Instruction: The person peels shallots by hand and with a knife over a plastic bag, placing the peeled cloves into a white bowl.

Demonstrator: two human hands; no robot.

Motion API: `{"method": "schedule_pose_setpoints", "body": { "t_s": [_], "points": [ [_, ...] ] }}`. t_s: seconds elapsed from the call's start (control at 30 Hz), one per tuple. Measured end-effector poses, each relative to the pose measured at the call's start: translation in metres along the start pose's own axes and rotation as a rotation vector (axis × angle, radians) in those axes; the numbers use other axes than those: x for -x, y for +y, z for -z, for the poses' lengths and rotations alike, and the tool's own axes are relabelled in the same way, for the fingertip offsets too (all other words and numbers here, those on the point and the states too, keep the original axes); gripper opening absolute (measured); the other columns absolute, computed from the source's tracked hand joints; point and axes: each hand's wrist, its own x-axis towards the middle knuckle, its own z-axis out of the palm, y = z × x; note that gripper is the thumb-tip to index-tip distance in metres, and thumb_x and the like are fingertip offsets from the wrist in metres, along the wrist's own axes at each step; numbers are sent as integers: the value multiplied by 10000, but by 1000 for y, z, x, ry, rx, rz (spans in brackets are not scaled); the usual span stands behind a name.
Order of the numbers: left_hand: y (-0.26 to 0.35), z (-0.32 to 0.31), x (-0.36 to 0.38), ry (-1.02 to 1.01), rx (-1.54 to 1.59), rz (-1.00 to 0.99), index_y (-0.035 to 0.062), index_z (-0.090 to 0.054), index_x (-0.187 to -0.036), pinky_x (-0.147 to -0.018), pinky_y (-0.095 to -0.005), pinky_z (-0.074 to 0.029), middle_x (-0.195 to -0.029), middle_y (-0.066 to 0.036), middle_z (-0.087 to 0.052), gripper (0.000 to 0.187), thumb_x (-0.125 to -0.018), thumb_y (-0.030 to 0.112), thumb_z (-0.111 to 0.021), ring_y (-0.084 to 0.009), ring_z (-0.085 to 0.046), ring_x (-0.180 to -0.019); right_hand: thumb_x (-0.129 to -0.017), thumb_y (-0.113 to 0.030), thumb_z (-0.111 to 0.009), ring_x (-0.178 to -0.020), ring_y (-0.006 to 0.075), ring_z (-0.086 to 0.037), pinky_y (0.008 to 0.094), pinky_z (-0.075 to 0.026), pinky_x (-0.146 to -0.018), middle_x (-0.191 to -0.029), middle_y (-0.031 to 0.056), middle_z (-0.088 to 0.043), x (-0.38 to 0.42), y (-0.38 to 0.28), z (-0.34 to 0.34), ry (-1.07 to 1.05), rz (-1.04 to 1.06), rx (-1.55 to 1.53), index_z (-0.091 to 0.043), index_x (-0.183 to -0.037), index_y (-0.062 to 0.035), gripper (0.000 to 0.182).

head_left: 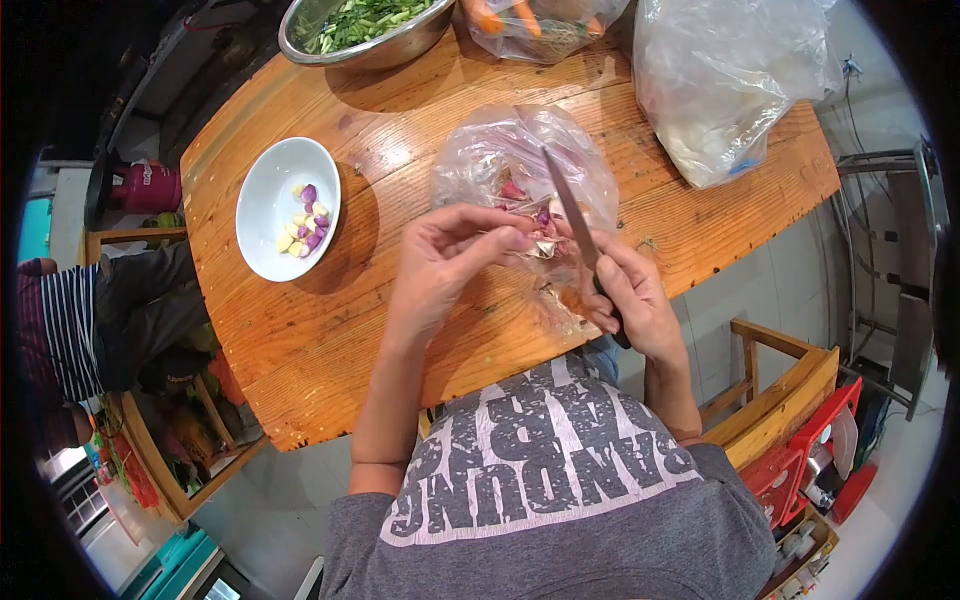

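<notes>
My right hand [635, 295] is closed round the black handle of a knife [572, 203], its blade pointing up and away from me. Close beside it, my left hand [455, 250] has thumb and fingertips pinched together; anything between them is too small to name. Both hands are over a clear plastic bag [460, 165] holding purple and whitish skins and pieces. Papery peel [565, 312] lies at the near side of the bag. To the left, a white bowl [254, 200] contains peeled garlic cloves [290, 240] and small purple shallots [309, 194].
A metal bowl of chopped greens [365, 22] stands at the far edge of the wooden table [330, 350]. Beside it are a bag of carrots [530, 20] and a large plastic bag [715, 90]. Another person [75, 320] is at the left. A wooden chair [780, 410] stands at the right.
</notes>
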Motion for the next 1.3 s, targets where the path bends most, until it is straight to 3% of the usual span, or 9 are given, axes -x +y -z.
{"method": "schedule_pose_setpoints", "body": {
  "t_s": [0.13, 0.27, 0.37, 0.57, 0.7, 0.87, 0.97, 1.13, 1.3],
  "points": [
    [37, 21, 19, 186, -308, -199, -11, -665, -918, -658, -221, -512, -847, -77, -670, 112, -808, 6, -658, -107, -627, -738, -874, -74, -582, -580, 26, -519, 191, -399, -480, -798, 54, -649, 2, -6, -6, 225, 173, 492, -596, -1133, -10, 267],
    [50, 68, 31, 654, -690, -482, -30, -674, -893, -658, -208, -494, -836, -50, -649, 108, -785, -31, -660, -88, -607, -719, -809, -88, -666, -514, 36, -516, 231, -385, -452, -671, 56, -659, -7, 1, -6, 438, 215, 809, -681, -939, -19, 147],
    [50, 102, 37, 856, -958, -364, -32, -678, -893, -665, -212, -497, -837, -51, -650, 112, -782, -28, -661, -90, -609, -724, -775, -103, -704, -465, 53, -510, 240, -370, -436, -578, 53, -616, -13, 5, -5, 453, 247, 987, -683, -901, -35, 145],
    [41, 126, 40, 875, -1092, -257, -13, -681, -958, -677, -247, -514, -852, -98, -680, 183, -777, -5, -655, -116, -638, -734, -807, -76, -638, -527, 56, -539, 220, -394, -468, -766, 91, -672, -12, -10, -16, 409, 345, 880, -660, -973, -14, 178],
    [45, 118, 42, 919, -1032, -194, 9, -678, -994, -680, -261, -519, -865, -101, -691, 209, -793, -12, -624, -131, -651, -745, -845, 4, -487, -644, 59, -575, 218, -433, -510, -995, 102, -669, -10, -29, -24, 194, 153, 442, -544, -1185, -4, 344],
    [51, 76, 38, 749, -1015, -387, 11, -673, -998, -699, -257, -492, -876, -72, -683, 187, -823, 0, -609, -110, -625, -786, -808, 68, -415, -941, 166, -583, 229, -499, -643, -1261, 172, -507, -24, -26, -33, 82, 131, 484, -311, -1377, -13, 584],
    [42, 33, 25, 387, -1015, -454, 14, -665, -974, -682, -274, -494, -855, -87, -672, 175, -816, -12, -593, -154, -640, -777, -779, 112, -389, -1251, 274, -391, 250, -510, -711, -1444, 220, -252, -34, -17, -15, 147, 300, 690, -182, -1426, -30, 694],
    [7, -15, -2, -17, -1055, -573, 36, -665, -934, -672, -337, -499, -917, -107, -615, 204, -755, -26, -589, -270, -613, -777, -777, 128, -382, -1333, 299, -290, 285, -483, -834, -1453, 225, -210, -23, -40, -13, 197, 215, 571, -106, -1441, -39, 738],
    [17, -28, -23, 0, -1290, -747, 60, -663, -931, -687, -363, -490, -925, -74, -585, 232, -718, 4, -590, -268, -580, -833, -796, 121, -376, -1247, 265, -411, 275, -499, -748, -1422, 249, -279, -16, -31, -11, 232, 311, 720, -114, -1443, -66, 723]
  ]
}}
